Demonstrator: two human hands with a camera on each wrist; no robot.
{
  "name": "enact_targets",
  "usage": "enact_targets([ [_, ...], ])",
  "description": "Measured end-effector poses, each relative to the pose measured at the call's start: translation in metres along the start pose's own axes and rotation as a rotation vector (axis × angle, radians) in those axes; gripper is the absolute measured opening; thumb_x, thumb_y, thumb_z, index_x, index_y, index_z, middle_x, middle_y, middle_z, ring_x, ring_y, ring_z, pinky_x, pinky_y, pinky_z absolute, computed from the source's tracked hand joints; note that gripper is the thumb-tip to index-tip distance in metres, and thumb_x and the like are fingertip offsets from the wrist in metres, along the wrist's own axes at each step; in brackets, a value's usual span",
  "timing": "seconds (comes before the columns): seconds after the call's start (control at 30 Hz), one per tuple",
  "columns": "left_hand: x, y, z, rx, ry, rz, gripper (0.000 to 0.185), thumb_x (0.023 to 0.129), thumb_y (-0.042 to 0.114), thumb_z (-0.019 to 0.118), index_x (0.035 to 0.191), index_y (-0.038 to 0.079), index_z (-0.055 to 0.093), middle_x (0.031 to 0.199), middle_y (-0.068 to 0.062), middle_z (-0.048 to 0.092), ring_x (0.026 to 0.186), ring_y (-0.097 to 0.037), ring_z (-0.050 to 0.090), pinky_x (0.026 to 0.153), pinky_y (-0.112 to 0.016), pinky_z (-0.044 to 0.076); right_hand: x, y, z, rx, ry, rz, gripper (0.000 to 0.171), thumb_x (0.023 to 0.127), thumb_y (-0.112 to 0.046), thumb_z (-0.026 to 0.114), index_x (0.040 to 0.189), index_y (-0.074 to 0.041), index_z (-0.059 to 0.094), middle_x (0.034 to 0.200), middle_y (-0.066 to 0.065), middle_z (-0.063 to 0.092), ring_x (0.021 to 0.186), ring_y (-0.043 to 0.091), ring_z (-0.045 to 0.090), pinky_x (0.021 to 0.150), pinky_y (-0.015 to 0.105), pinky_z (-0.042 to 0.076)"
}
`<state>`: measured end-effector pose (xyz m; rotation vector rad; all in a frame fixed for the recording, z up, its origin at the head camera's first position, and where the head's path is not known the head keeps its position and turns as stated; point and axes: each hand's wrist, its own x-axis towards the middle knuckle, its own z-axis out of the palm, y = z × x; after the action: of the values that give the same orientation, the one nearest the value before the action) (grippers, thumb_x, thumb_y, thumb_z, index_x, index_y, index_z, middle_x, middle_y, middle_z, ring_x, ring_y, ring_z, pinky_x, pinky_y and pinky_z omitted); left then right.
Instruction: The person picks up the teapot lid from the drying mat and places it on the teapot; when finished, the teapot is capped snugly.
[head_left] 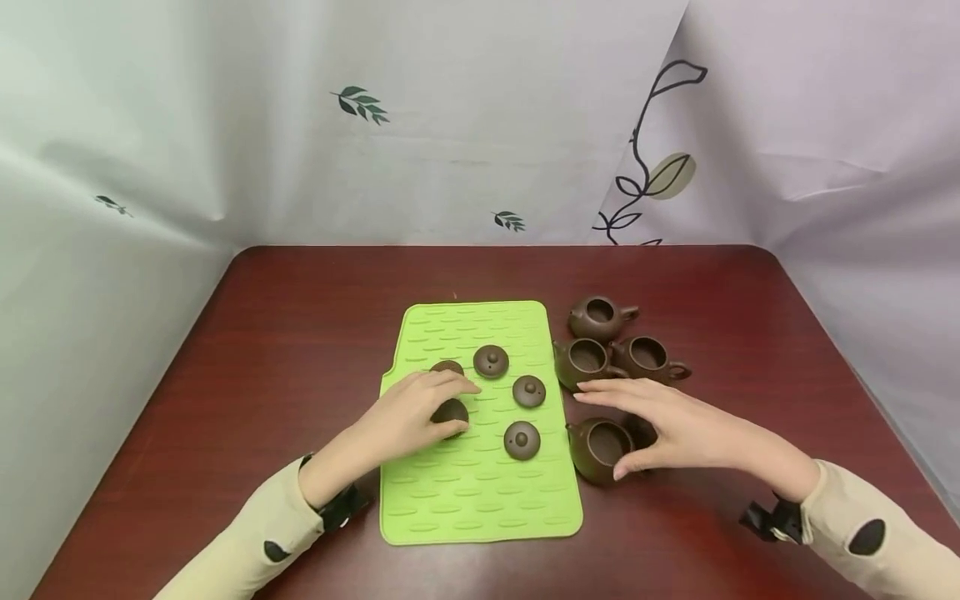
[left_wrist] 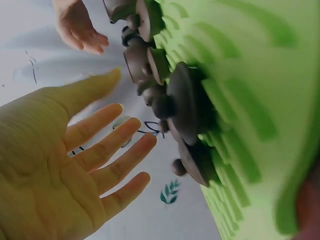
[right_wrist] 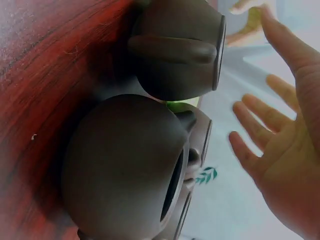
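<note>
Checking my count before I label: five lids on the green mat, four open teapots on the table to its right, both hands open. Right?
Not quite: the green mat is right, but the head view shows four teapot lids on it. The four open teapots beside it and both open hands, left and right, stand.

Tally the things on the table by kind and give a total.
Teapots: 4
Lids: 5
Mat: 1
Total: 10
</note>
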<state>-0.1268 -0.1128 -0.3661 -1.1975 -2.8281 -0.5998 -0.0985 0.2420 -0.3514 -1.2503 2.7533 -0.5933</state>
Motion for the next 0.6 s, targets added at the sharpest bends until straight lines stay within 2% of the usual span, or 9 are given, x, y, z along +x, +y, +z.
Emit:
enact_targets([
  [0.1, -0.002, -0.006, 0.004, -0.034, -0.012, -0.041, 0.041, 0.079, 0.023, 0.076, 0.117, 0.016, 0.064, 0.118, 0.003, 0.062, 0.106, -0.018, 0.060, 0.089, -0.037, 0.048, -0.005, 0.001, -0.001, -0.027, -0.003, 0.017, 0.084, 0.067, -0.054, 0.076, 0.139, -0.029, 0.043, 0.142, -0.009, 0.043, 0.127, 0.015, 0.043, 0.096, 0.037, 0.040],
  [0.23, -0.007, -0.009, 0.006, -0.071, -0.039, -0.081, 0.037, 0.078, 0.016, 0.076, 0.113, 0.010, 0.067, 0.118, -0.002, 0.062, 0.110, -0.020, 0.059, 0.090, -0.037, 0.049, -0.012, -0.001, 0.004, -0.071, 0.026, 0.012, 0.084, 0.068, -0.056, 0.073, 0.140, -0.022, 0.044, 0.138, -0.005, 0.048, 0.121, 0.019, 0.048, 0.093, 0.036, 0.041],
  [0.4, -0.011, -0.011, 0.008, -0.082, -0.031, -0.083, 0.023, 0.078, 0.012, 0.075, 0.101, 0.009, 0.072, 0.110, -0.003, 0.066, 0.106, -0.020, 0.060, 0.088, -0.036, 0.050, -0.014, 0.000, 0.010, -0.104, 0.039, -0.034, 0.079, 0.072, -0.057, 0.068, 0.135, -0.012, 0.050, 0.129, -0.002, 0.058, 0.114, 0.025, 0.054, 0.096, 0.033, 0.037],
  [0.53, -0.012, -0.013, 0.010, -0.070, -0.004, -0.083, 0.018, 0.079, 0.016, 0.075, 0.096, 0.011, 0.074, 0.106, -0.001, 0.067, 0.103, -0.019, 0.062, 0.086, -0.036, 0.051, -0.013, 0.004, 0.014, -0.101, 0.067, -0.082, 0.070, 0.072, -0.053, 0.070, 0.127, -0.011, 0.058, 0.121, -0.004, 0.062, 0.109, 0.019, 0.058, 0.101, 0.028, 0.027],
  [0.6, -0.011, -0.014, 0.011, -0.061, 0.014, -0.073, 0.016, 0.079, 0.017, 0.075, 0.095, 0.012, 0.075, 0.104, 0.000, 0.068, 0.101, -0.018, 0.062, 0.085, -0.035, 0.051, -0.011, 0.006, 0.016, -0.103, 0.080, -0.086, 0.067, 0.071, -0.051, 0.073, 0.123, -0.012, 0.061, 0.118, -0.005, 0.064, 0.107, 0.015, 0.059, 0.100, 0.029, 0.028],
])
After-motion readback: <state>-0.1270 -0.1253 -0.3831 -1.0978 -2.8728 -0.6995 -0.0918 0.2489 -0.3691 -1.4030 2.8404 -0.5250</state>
